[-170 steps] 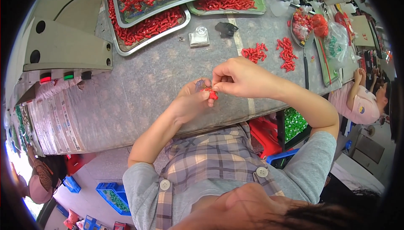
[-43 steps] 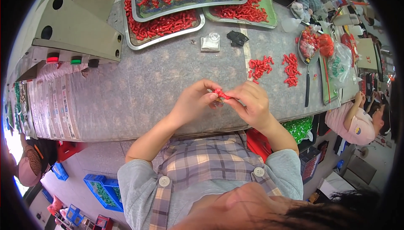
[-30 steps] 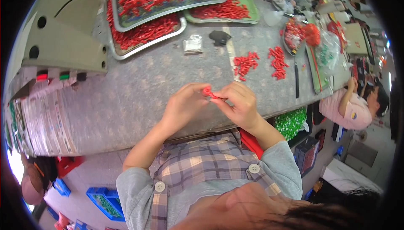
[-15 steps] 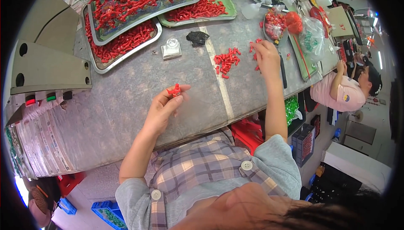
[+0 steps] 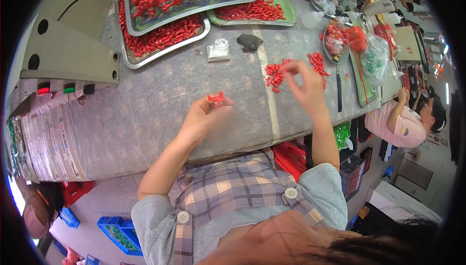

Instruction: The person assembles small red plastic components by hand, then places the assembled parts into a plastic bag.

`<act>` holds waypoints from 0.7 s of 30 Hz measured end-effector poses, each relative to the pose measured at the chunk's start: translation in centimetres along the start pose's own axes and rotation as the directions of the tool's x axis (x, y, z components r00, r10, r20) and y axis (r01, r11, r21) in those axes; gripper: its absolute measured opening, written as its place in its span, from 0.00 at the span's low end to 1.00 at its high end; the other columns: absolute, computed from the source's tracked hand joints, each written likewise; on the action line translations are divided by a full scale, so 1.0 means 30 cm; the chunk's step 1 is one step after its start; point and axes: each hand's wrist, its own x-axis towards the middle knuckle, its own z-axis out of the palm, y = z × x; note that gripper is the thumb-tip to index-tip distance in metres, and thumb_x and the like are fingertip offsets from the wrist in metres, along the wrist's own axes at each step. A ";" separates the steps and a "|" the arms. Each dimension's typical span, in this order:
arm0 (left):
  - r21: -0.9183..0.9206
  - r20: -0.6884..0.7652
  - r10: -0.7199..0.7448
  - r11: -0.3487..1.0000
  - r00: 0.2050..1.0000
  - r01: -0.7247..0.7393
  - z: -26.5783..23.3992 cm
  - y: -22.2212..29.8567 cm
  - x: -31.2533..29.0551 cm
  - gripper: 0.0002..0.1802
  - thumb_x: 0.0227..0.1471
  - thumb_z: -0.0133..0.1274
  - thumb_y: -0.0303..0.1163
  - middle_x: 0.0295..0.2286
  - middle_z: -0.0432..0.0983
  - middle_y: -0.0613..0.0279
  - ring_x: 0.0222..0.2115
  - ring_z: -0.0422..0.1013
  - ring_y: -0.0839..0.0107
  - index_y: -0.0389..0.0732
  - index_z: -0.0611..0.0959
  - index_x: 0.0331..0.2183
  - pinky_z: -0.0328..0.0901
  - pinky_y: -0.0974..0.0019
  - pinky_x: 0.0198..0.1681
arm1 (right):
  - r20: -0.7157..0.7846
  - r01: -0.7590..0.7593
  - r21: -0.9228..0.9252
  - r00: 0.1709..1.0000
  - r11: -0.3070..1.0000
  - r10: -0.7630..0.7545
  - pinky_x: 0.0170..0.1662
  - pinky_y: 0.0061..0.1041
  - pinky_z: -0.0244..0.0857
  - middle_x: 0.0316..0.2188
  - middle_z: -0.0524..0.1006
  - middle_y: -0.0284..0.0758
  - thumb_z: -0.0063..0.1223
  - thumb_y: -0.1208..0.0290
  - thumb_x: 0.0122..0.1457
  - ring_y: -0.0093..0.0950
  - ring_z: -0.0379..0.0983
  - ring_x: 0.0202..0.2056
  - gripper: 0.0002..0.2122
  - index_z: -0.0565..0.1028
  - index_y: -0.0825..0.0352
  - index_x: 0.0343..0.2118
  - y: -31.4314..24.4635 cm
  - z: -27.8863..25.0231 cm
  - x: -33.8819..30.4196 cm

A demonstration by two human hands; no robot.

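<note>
My left hand (image 5: 203,117) is closed, with a small red plastic figure-like piece (image 5: 216,98) pinched between thumb and fingers above the grey table. Its thumb is blurred. My right hand (image 5: 308,89) reaches over a loose pile of small red plastic pieces (image 5: 274,77). The thumb and forefinger come together at the pile's upper right edge; whether a piece sits between them cannot be told against the red behind. A second pile of red pieces (image 5: 318,63) lies just right of that hand, partly covered by it.
Metal trays (image 5: 206,31) heaped with red pieces stand at the back left, beside a green tray (image 5: 291,20). A white square block (image 5: 218,51) and a crumpled black lump (image 5: 249,42) lie nearer. Right are a black-handled tool (image 5: 339,93), plastic bags and a co-worker (image 5: 395,123).
My right hand has moved left from the right pile to the left pile. The left hand still holds its red piece, turned slightly. The whole view has shifted.
</note>
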 end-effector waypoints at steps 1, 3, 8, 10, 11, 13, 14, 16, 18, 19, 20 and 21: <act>0.023 -0.025 -0.001 1.000 1.000 0.002 0.016 0.007 0.000 0.12 0.46 0.54 0.31 0.22 0.68 0.67 0.17 0.58 0.84 0.37 0.75 0.35 0.52 0.79 0.18 | 0.069 -0.007 0.124 0.998 0.992 -0.001 0.30 0.25 0.64 0.26 0.74 0.35 0.54 0.78 0.46 0.30 0.71 0.26 0.05 0.72 0.66 0.27 -0.058 0.025 -0.008; -0.005 -0.038 0.018 1.000 0.999 -0.018 0.029 0.009 0.002 0.12 0.46 0.54 0.32 0.21 0.68 0.68 0.17 0.58 0.84 0.37 0.75 0.34 0.52 0.79 0.18 | 0.085 0.104 0.185 0.989 0.977 -0.121 0.29 0.25 0.64 0.25 0.74 0.35 0.56 0.78 0.45 0.30 0.71 0.26 0.06 0.72 0.66 0.27 -0.142 0.076 -0.007; -0.065 0.025 0.047 0.997 0.999 -0.046 -0.001 0.021 0.000 0.05 0.47 0.54 0.28 0.26 0.73 0.71 0.27 0.66 0.83 0.39 0.78 0.30 0.61 0.77 0.30 | 0.094 0.245 0.302 0.954 0.921 -0.284 0.26 0.25 0.63 0.23 0.73 0.34 0.58 0.78 0.42 0.30 0.70 0.25 0.08 0.72 0.67 0.26 -0.210 0.145 -0.010; -0.062 0.048 0.063 0.996 0.997 -0.060 -0.011 0.020 -0.003 0.04 0.48 0.53 0.27 0.24 0.72 0.72 0.26 0.65 0.84 0.39 0.78 0.29 0.60 0.77 0.29 | 0.080 0.277 0.231 0.950 0.933 -0.302 0.27 0.26 0.63 0.22 0.73 0.33 0.59 0.77 0.41 0.30 0.70 0.25 0.08 0.72 0.66 0.26 -0.216 0.160 -0.019; -0.066 0.044 0.066 0.996 0.997 -0.063 -0.008 0.021 -0.006 0.04 0.48 0.53 0.27 0.24 0.72 0.72 0.26 0.65 0.84 0.39 0.78 0.29 0.60 0.77 0.29 | 0.085 0.279 0.233 0.948 0.932 -0.305 0.27 0.26 0.63 0.22 0.73 0.33 0.59 0.77 0.41 0.30 0.70 0.25 0.08 0.72 0.66 0.26 -0.222 0.162 -0.021; -0.065 0.042 0.118 0.991 0.992 -0.116 0.003 0.027 -0.012 0.03 0.48 0.52 0.27 0.23 0.71 0.73 0.24 0.64 0.85 0.39 0.78 0.28 0.59 0.77 0.26 | 0.075 0.295 0.255 0.943 0.921 -0.323 0.27 0.26 0.63 0.23 0.74 0.33 0.60 0.77 0.40 0.29 0.70 0.25 0.09 0.73 0.66 0.27 -0.233 0.165 -0.022; -0.068 0.040 0.121 0.991 0.992 -0.118 -0.001 0.027 -0.013 0.03 0.48 0.52 0.27 0.23 0.71 0.73 0.24 0.64 0.85 0.39 0.78 0.28 0.59 0.77 0.26 | 0.078 0.297 0.256 0.942 0.920 -0.326 0.27 0.26 0.63 0.23 0.74 0.33 0.60 0.77 0.40 0.29 0.70 0.25 0.09 0.73 0.66 0.27 -0.233 0.163 -0.019; -0.137 0.022 0.095 0.986 0.995 -0.091 -0.010 0.026 -0.016 0.03 0.48 0.52 0.27 0.22 0.70 0.74 0.23 0.63 0.85 0.39 0.78 0.28 0.57 0.77 0.24 | 0.106 0.240 0.302 0.953 0.923 -0.282 0.27 0.24 0.63 0.24 0.75 0.35 0.61 0.78 0.39 0.29 0.71 0.25 0.11 0.75 0.67 0.29 -0.229 0.156 -0.016; -0.133 0.021 0.095 0.987 0.995 -0.091 -0.011 0.020 -0.013 0.03 0.48 0.52 0.27 0.22 0.70 0.74 0.22 0.63 0.86 0.39 0.78 0.28 0.57 0.78 0.23 | 0.102 0.250 0.291 0.952 0.924 -0.290 0.27 0.24 0.63 0.24 0.75 0.34 0.61 0.78 0.39 0.29 0.71 0.25 0.11 0.75 0.67 0.29 -0.229 0.155 -0.016; -0.127 0.021 0.093 0.988 0.995 -0.090 -0.012 0.016 -0.011 0.03 0.49 0.52 0.27 0.22 0.70 0.74 0.22 0.62 0.86 0.39 0.78 0.28 0.56 0.78 0.23 | 0.097 0.258 0.280 0.951 0.925 -0.295 0.27 0.24 0.63 0.25 0.75 0.34 0.61 0.78 0.39 0.29 0.71 0.25 0.11 0.76 0.67 0.30 -0.228 0.156 -0.018; -0.129 0.019 0.092 0.988 0.996 -0.089 -0.013 0.015 -0.008 0.03 0.49 0.52 0.27 0.22 0.70 0.74 0.22 0.62 0.86 0.39 0.78 0.28 0.56 0.78 0.23 | 0.099 0.257 0.281 0.950 0.924 -0.295 0.27 0.24 0.63 0.25 0.75 0.34 0.61 0.78 0.39 0.29 0.71 0.25 0.11 0.76 0.67 0.30 -0.227 0.158 -0.019; -0.122 0.032 0.082 0.989 0.996 -0.078 -0.015 0.013 -0.004 0.04 0.49 0.51 0.28 0.22 0.70 0.75 0.21 0.61 0.86 0.39 0.77 0.28 0.56 0.78 0.22 | 0.098 0.267 0.250 0.949 0.931 -0.299 0.27 0.23 0.63 0.25 0.75 0.34 0.60 0.78 0.40 0.29 0.71 0.25 0.11 0.76 0.67 0.30 -0.227 0.162 -0.019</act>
